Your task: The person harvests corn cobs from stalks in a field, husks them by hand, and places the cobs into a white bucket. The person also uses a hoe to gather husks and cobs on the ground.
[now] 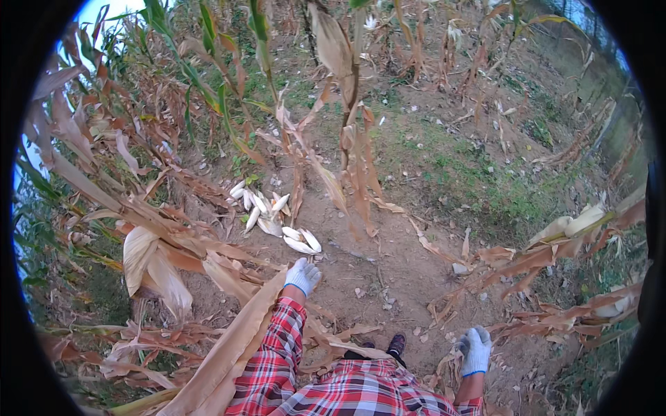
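My left hand point(303, 276), in a white knit glove with a blue cuff edge, hangs before me with its fingers curled in. Nothing shows in it, though its palm is turned away. Just beyond it in the picture, a pile of pale corn ears point(264, 208) lies on the soil, with several more ears point(302, 241) at its near end. A long dry corn leaf point(229, 348) runs beside my left forearm. My right hand point(476, 349), gloved alike, is low on the right with its fingers folded and no object visible in it.
Dry corn stalks crowd the left, one bearing a husked ear point(143, 260). Ahead stands another stalk point(349, 114) with a large dry husk point(330, 44). Leaning stalks with pale ears point(585, 219) reach in from the right. Bare soil point(400, 260) and low weeds point(484, 177) cover the ground.
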### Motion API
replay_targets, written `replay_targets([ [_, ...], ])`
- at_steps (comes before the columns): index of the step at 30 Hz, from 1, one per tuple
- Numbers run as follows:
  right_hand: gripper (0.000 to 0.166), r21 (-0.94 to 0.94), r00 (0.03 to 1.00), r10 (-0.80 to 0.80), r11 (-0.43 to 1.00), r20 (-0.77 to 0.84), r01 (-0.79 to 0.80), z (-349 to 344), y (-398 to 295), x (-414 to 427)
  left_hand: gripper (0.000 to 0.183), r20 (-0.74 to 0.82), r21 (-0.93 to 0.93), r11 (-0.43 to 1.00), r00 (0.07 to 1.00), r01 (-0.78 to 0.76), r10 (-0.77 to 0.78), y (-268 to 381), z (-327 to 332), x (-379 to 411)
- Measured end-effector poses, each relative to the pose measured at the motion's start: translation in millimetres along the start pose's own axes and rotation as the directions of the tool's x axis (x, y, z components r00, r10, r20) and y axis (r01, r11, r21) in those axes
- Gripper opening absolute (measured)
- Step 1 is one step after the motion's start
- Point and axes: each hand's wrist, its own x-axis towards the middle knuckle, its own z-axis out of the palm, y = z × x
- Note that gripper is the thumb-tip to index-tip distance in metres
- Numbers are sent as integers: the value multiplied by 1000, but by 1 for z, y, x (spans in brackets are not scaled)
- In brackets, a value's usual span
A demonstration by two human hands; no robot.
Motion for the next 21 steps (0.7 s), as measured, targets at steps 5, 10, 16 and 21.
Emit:
replay_targets([
  [5, 39, -234, 913, -404, 895, -67, 379, -31, -63, 61, 43, 63, 156, 969, 977, 191, -203, -100, 21, -8],
  [10, 44, -394, 795, -597, 759, -104, 518, -55, -154, 90, 31, 157, 411, 891, 949, 190, -275, -150, 63, -64],
  [16, 42, -300, 790, -613, 755, -8, 583, -87, -243, 151, 25, 78, 517, 834, 960, 192, -269, -172, 58, -104],
  [21, 46, -458, 859, -447, 727, 251, 512, -60, -244, 195, 31, -31, 594, 775, 968, 218, -249, -173, 51, -110],
])
